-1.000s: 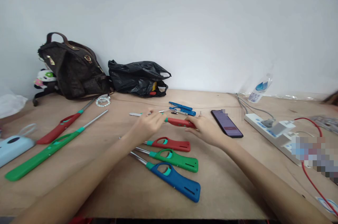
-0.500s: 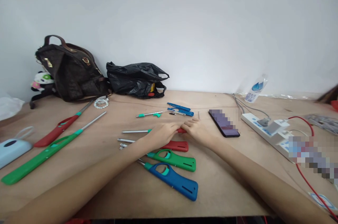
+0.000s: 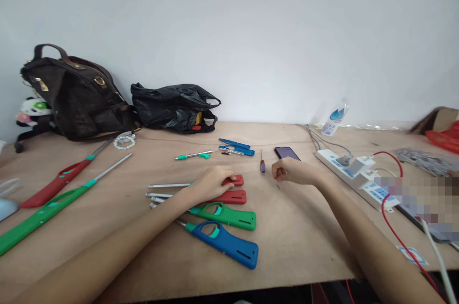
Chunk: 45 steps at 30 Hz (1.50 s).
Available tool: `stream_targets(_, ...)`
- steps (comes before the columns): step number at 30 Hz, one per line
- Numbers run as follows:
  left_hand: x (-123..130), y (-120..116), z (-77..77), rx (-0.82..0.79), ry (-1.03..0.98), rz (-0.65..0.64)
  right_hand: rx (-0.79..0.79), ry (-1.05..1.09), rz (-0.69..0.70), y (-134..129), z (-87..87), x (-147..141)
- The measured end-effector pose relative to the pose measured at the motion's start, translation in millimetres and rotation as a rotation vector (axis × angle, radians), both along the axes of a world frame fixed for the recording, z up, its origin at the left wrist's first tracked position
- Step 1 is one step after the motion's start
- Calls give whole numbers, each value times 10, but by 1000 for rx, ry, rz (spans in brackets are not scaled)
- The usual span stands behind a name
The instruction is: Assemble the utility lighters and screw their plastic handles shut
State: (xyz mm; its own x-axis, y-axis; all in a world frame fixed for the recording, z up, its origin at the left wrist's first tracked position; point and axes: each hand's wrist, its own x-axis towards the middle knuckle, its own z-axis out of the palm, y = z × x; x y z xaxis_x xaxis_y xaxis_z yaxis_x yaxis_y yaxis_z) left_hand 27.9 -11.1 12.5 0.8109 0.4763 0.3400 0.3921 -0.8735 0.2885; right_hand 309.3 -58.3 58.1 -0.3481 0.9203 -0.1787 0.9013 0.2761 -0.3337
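My left hand (image 3: pixel 213 183) lies over the upper red lighter (image 3: pixel 238 180), its fingers wrapped on the handle. Below it are a second red lighter (image 3: pixel 234 197), a green lighter (image 3: pixel 236 217) and a blue lighter (image 3: pixel 233 246), handles to the right. Fingers curled together, my right hand (image 3: pixel 286 170) is just above the table, right of a small purple-handled screwdriver (image 3: pixel 263 165). A tiny thin piece (image 3: pixel 278 187) shows under its fingertips; whether they grip it is unclear. Blue shell halves (image 3: pixel 238 147) and a metal rod with teal parts (image 3: pixel 195 155) lie farther back.
A phone (image 3: pixel 287 152) is partly behind my right hand. At right are a white power strip (image 3: pixel 349 175) with cables and a bottle (image 3: pixel 335 117). A black plastic bag (image 3: pixel 172 108), a dark backpack (image 3: pixel 86 98), a bracelet (image 3: pixel 124 141) and more lighters (image 3: pixel 53 206) occupy the left.
My right hand has left the upper red lighter and moved right, near the phone. The screwdriver now shows fully. My left hand remains on the lighter; the view has shifted slightly right.
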Motion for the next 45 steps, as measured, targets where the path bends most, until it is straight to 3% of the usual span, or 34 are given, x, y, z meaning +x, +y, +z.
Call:
stream_targets(10, -37, 16, 45, -288, -169, 6, -39, -98, 17, 71, -237, -4)
stream_targets(19, -36, 34, 0, -376, -180, 17, 13, -119, -35, 86, -302, -68)
stream_targets(27, -36, 23, 9, -380, -170, 16, 163, -257, -47, 15, -320, -385)
stream_targets(33, -43, 29, -4, -356, -151, 35, 292, -58, 46, -29, -483, -583)
stream_targets(37, -44, 27, -9, -353, -156, 27, 346, 130, 106, -38, -480, -548)
stream_targets(45, -33, 5, 6, -366, -177, 18, 293, 148, 171, -33, -441, -450)
